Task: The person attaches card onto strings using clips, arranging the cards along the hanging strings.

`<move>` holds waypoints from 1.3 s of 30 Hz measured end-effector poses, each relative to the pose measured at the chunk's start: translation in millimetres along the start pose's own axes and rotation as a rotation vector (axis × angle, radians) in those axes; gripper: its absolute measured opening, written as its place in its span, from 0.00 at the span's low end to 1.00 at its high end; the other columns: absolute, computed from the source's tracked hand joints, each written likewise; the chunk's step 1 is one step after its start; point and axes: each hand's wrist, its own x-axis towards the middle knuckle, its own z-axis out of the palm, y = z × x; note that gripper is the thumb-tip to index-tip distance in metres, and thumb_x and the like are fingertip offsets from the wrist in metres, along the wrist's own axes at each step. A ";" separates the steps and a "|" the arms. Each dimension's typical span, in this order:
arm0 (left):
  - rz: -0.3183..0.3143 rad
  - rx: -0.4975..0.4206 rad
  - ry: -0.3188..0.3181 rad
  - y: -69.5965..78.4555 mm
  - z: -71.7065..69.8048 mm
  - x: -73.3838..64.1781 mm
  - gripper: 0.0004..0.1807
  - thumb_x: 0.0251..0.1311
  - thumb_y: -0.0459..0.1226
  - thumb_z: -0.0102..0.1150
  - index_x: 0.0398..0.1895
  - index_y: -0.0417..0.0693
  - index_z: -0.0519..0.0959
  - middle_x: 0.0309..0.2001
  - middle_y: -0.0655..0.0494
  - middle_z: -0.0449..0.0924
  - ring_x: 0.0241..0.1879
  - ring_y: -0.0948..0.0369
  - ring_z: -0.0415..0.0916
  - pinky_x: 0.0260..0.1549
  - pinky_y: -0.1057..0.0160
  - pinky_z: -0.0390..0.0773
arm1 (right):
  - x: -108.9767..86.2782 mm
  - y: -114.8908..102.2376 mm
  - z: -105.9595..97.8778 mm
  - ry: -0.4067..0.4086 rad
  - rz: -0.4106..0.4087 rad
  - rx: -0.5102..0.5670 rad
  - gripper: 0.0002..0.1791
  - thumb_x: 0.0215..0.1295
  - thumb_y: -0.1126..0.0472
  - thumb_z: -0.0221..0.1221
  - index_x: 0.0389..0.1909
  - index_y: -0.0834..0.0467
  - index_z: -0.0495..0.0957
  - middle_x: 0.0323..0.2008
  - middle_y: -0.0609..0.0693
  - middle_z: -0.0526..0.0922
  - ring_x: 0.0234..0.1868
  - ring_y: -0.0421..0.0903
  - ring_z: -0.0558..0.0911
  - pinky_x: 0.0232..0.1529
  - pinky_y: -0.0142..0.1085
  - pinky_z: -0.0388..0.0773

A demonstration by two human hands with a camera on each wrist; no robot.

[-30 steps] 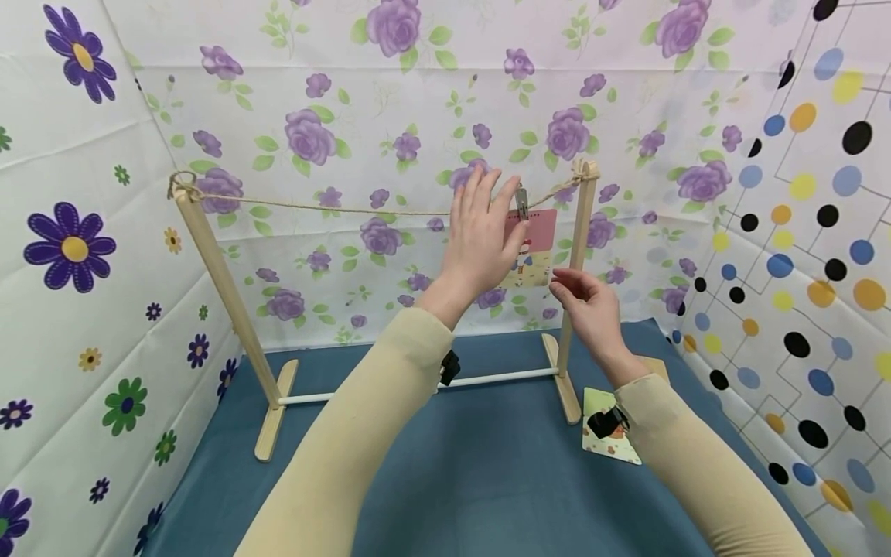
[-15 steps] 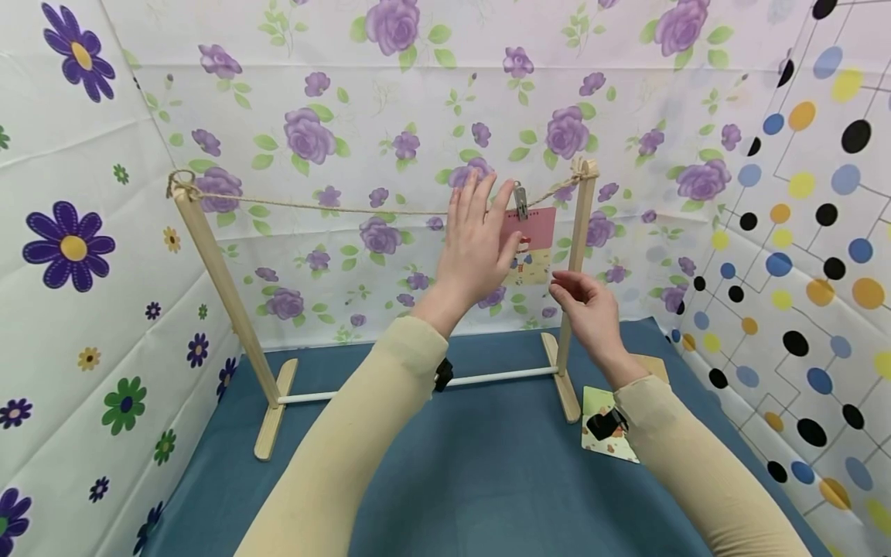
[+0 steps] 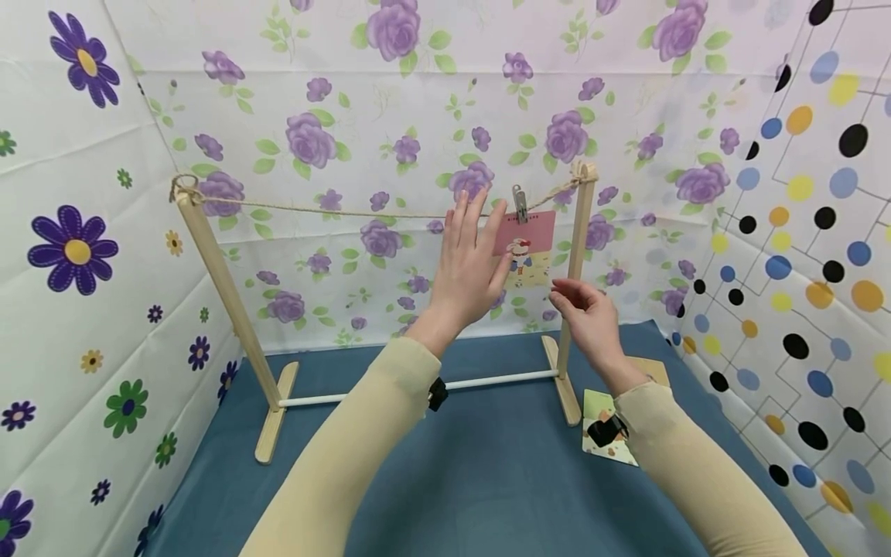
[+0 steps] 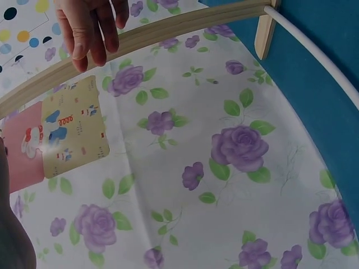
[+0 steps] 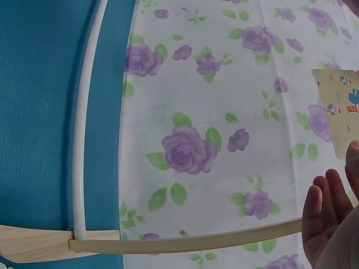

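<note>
A pink and yellow card (image 3: 534, 251) with a cartoon figure hangs from a twine line (image 3: 334, 210) by a metal clip (image 3: 520, 205). My left hand (image 3: 468, 263) is raised at the card's left edge, fingers straight and pointing up, its thumb overlapping the card in the head view. Near the card's lower right corner is my right hand (image 3: 588, 313), its fingers loosely bent and nothing held. The left wrist view shows the card's printed face (image 4: 70, 131) and the right hand's relaxed fingers (image 4: 104, 33). Only part of the card (image 5: 342, 106) shows in the right wrist view.
The twine is tied between a left wooden post (image 3: 226, 294) and a right wooden post (image 3: 581, 232). A white rod (image 3: 508, 380) joins their feet. A green card (image 3: 597, 404) and a tan piece (image 3: 654, 368) lie on the blue cloth (image 3: 473, 480), partly behind the right arm.
My left hand has drawn slightly left and down, uncovering more of the hanging card and its clip. The right hand stays almost where it was.
</note>
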 end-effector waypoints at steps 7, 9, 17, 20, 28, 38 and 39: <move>0.008 0.025 -0.009 -0.7 3.7 -8.7 0.41 0.80 0.45 0.56 0.87 0.46 0.51 0.85 0.38 0.39 0.86 0.45 0.25 0.83 0.46 0.33 | -2.3 2.9 -0.7 -0.002 0.001 -0.011 0.21 0.79 0.52 0.65 0.65 0.59 0.84 0.57 0.57 0.87 0.50 0.42 0.83 0.43 0.24 0.80; 0.009 0.029 -0.013 -0.2 4.3 -11.9 0.41 0.79 0.45 0.57 0.87 0.46 0.51 0.85 0.39 0.38 0.86 0.45 0.25 0.83 0.46 0.31 | -3.9 2.8 -0.8 -0.005 -0.004 -0.007 0.21 0.78 0.53 0.66 0.64 0.60 0.84 0.57 0.57 0.87 0.50 0.42 0.83 0.43 0.23 0.79; 0.029 -0.011 0.021 0.4 10.7 -29.8 0.43 0.76 0.43 0.62 0.87 0.47 0.51 0.85 0.38 0.41 0.86 0.42 0.29 0.82 0.43 0.36 | -11.6 5.7 -3.5 -0.027 0.003 0.004 0.21 0.80 0.54 0.64 0.66 0.59 0.83 0.58 0.61 0.86 0.50 0.40 0.82 0.42 0.24 0.79; 0.037 -0.026 0.030 0.1 14.0 -37.6 0.43 0.76 0.42 0.63 0.86 0.47 0.52 0.85 0.38 0.41 0.85 0.40 0.33 0.82 0.41 0.39 | -12.9 9.4 -5.1 -0.025 -0.006 -0.012 0.20 0.80 0.55 0.64 0.65 0.59 0.83 0.59 0.60 0.86 0.49 0.40 0.82 0.42 0.24 0.79; 0.015 -0.033 0.006 -3.3 20.7 -56.8 0.44 0.75 0.43 0.64 0.86 0.48 0.53 0.85 0.39 0.39 0.85 0.39 0.33 0.83 0.43 0.35 | -15.6 18.1 -7.5 -0.017 -0.009 -0.043 0.19 0.80 0.54 0.64 0.64 0.58 0.84 0.58 0.57 0.87 0.50 0.40 0.83 0.46 0.25 0.80; -0.016 -0.143 0.025 -6.3 24.2 -95.0 0.43 0.77 0.42 0.62 0.87 0.50 0.52 0.85 0.39 0.42 0.85 0.39 0.35 0.82 0.39 0.40 | -28.2 24.9 -10.0 0.000 0.034 0.023 0.22 0.79 0.52 0.65 0.65 0.59 0.83 0.60 0.57 0.85 0.51 0.39 0.83 0.47 0.23 0.81; -0.020 -0.154 0.021 -6.3 24.3 -99.2 0.43 0.77 0.42 0.62 0.87 0.50 0.51 0.86 0.40 0.41 0.85 0.39 0.35 0.82 0.39 0.40 | -29.3 25.7 -10.9 0.003 0.033 0.027 0.21 0.79 0.52 0.65 0.65 0.59 0.83 0.60 0.58 0.86 0.51 0.39 0.83 0.47 0.24 0.82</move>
